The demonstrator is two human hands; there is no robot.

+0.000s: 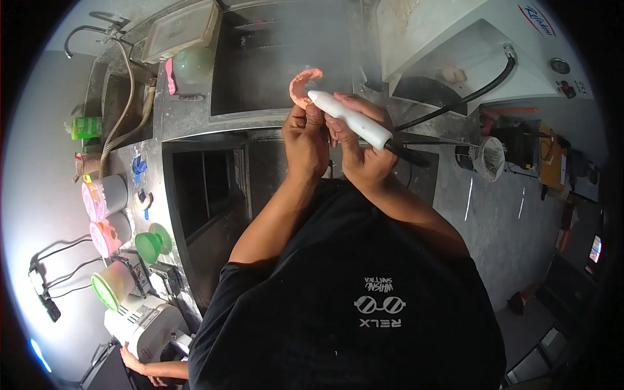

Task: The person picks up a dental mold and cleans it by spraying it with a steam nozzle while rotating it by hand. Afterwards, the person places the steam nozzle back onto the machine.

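My left hand (305, 143) pinches a pink, horseshoe-shaped denture base (300, 89) between thumb and fingers, holding it up over the worktop's front edge. Wrapped around a white rotary handpiece (354, 122) is my right hand (368, 146), with the fingers closed on its body. The handpiece's narrow nose points up and left at the denture base, at or very near its lower right side. Whether they touch, I cannot tell; no bur can be made out. A dark cable (408, 156) leaves the rear end of the handpiece.
Behind my hands is a dark recessed basin (279, 58). A white cabinet (468, 42) with a black hose (484, 88) stands at right. Left are a sink (123, 97), a green rubber bowl (151, 246) and lidded tubs (107, 198). Another person's hands (146, 369) touch a white machine (146, 328).
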